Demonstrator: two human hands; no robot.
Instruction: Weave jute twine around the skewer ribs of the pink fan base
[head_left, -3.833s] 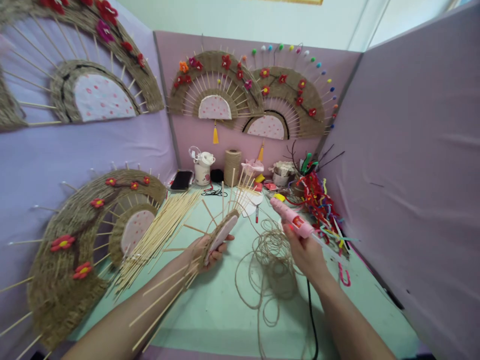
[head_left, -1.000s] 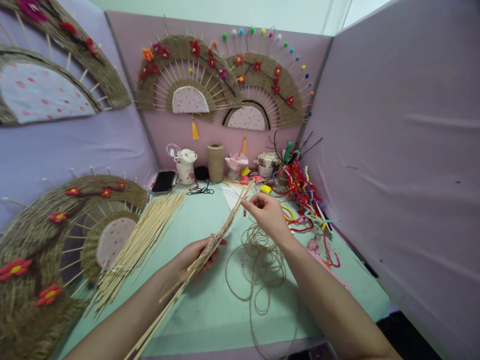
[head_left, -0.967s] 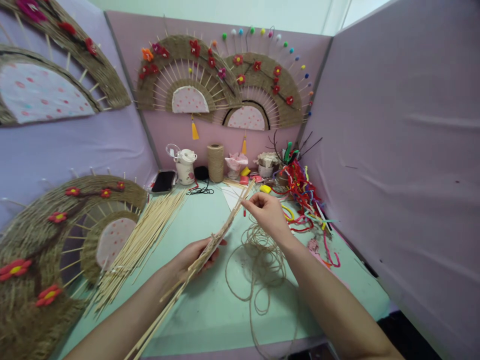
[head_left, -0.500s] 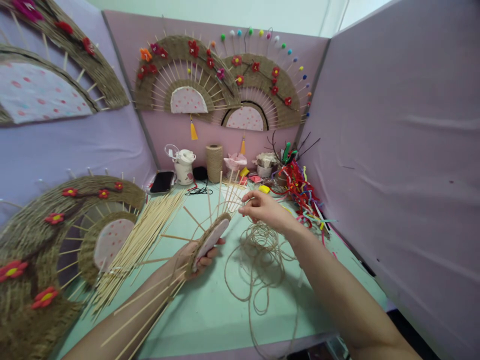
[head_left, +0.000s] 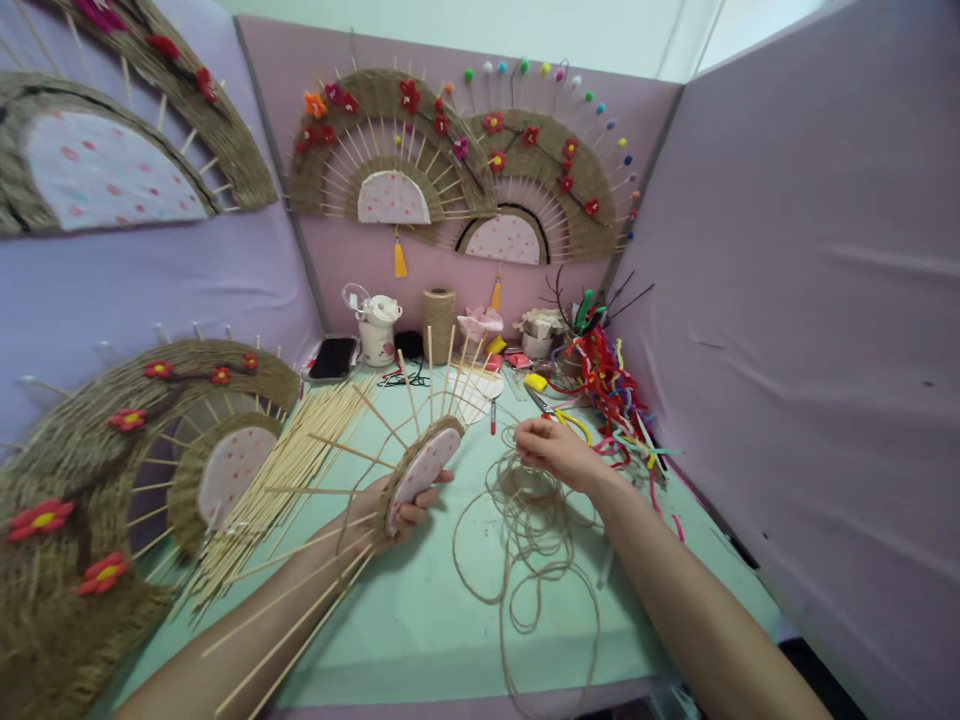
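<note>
Where all of it rests, the tabletop point(head_left: 420, 620): pale green, walled by purple panels on three sides.
Leaning fan point(head_left: 112, 480): a large finished piece of woven jute with red flowers, propped against the left panel.
Stick bundle point(head_left: 300, 460): loose bamboo sticks lying in a slant between the leaning fan and the left hand.
Twine coil point(head_left: 532, 520): loose loops of jute string spread flat on the tabletop, just right of the small fan, with a tail running toward the near edge.
Small fan point(head_left: 420, 465): a pink dotted half-disc rimmed with jute, held tilted above the tabletop, bare sticks raying out up and to the left and back over the forearm.
Right hand point(head_left: 559, 455): palm down at the far edge of the twine coil, fingers drawn together and touching the string; whether they pinch a strand cannot be told.
Left hand point(head_left: 401, 510): fingers clenched around the lower edge of the small fan's half-disc.
Pipe cleaners point(head_left: 615, 390): a red-heavy tangle by the right panel, beyond the right hand.
Twine spool point(head_left: 439, 315): upright at the back wall.
</note>
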